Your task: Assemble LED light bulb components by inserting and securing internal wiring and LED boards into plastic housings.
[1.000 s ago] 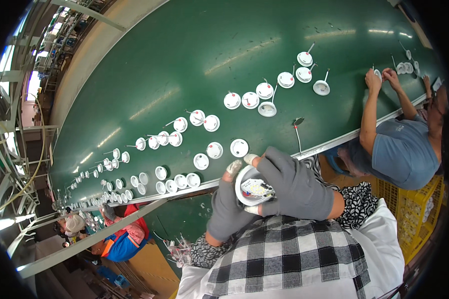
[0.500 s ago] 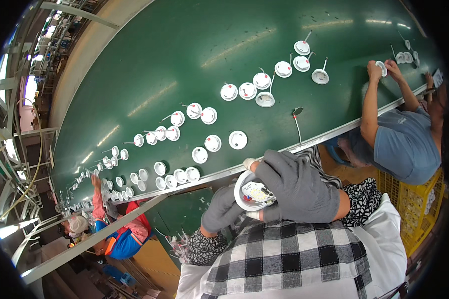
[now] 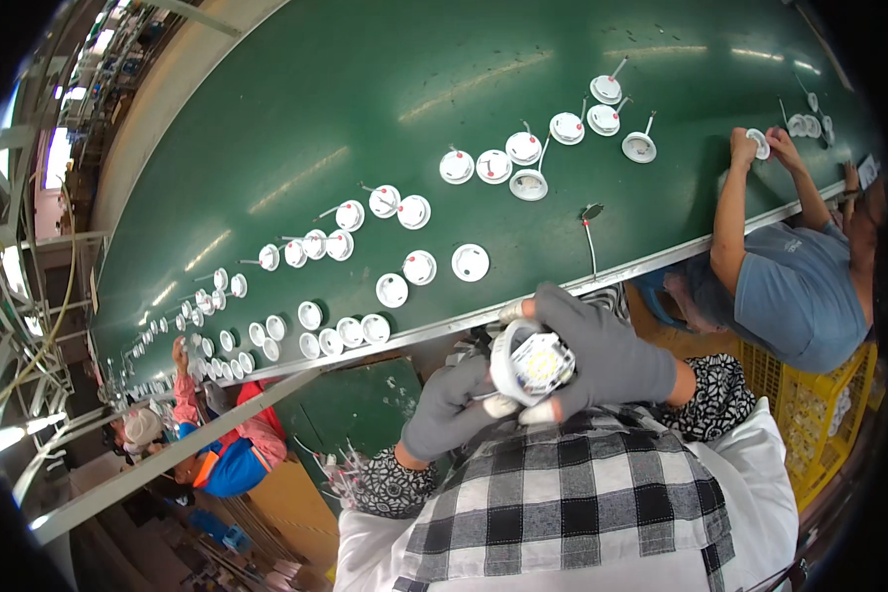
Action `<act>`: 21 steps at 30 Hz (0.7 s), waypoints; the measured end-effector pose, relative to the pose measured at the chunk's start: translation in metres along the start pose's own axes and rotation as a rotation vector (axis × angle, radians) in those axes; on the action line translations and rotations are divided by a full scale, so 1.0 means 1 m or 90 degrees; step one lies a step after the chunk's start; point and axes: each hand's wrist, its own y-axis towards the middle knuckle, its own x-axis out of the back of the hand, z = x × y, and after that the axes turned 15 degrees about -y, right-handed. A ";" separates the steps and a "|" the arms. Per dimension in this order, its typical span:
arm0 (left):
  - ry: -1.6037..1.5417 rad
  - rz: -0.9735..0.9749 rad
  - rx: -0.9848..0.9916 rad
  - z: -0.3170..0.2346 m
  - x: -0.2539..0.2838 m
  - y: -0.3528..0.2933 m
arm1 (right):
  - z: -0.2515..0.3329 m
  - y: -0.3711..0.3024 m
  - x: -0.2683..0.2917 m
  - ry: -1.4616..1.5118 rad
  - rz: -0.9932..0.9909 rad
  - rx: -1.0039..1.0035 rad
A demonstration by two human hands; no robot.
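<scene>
Two gloved hands hold a round white lamp housing [image 3: 531, 363] just below the frame's centre.

The left hand [image 3: 451, 407] curls under it, fingers closed on its rim; the right hand [image 3: 607, 347] wraps over its right side. A yellow crate [image 3: 809, 400] at lower right holds pale small parts (too blurred to tell). More white housings [image 3: 419, 266] lie scattered on the green conveyor belt [image 3: 385, 109] above. A co-worker's hands [image 3: 765, 148] work at upper right.

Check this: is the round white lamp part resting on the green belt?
No, both gloved hands, left hand and right hand, hold the lamp part off the green belt.
</scene>
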 end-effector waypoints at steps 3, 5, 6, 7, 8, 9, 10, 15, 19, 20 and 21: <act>0.040 -0.007 -0.006 0.013 -0.008 0.001 | -0.005 -0.007 0.005 -0.140 -0.025 0.054; 0.050 0.001 0.014 0.014 -0.013 0.000 | -0.007 -0.013 -0.002 -0.189 -0.037 0.065; 0.139 0.015 0.023 0.018 -0.015 -0.001 | -0.013 -0.015 -0.014 -0.232 -0.044 0.086; 0.229 0.028 0.033 0.021 -0.017 -0.002 | -0.016 -0.018 -0.022 -0.275 -0.052 0.107; 0.237 0.031 0.065 0.021 -0.017 -0.004 | -0.014 -0.022 -0.024 -0.285 0.000 0.108; 0.230 0.026 0.065 0.028 -0.017 -0.006 | -0.019 -0.021 -0.026 -0.285 0.008 0.109; 0.180 0.039 0.048 0.037 -0.016 -0.007 | -0.028 -0.019 -0.029 -0.171 0.086 0.098; 0.142 0.076 0.016 0.049 -0.018 -0.010 | -0.046 -0.030 -0.046 0.206 0.149 0.022; 0.149 0.083 0.098 0.048 -0.019 -0.009 | -0.050 -0.036 -0.058 0.300 0.117 0.002; 0.190 0.088 0.090 0.050 -0.019 -0.010 | -0.051 -0.037 -0.061 0.302 0.118 -0.002; 0.187 0.090 0.093 0.055 -0.017 -0.011 | -0.051 -0.037 -0.063 0.316 0.113 0.004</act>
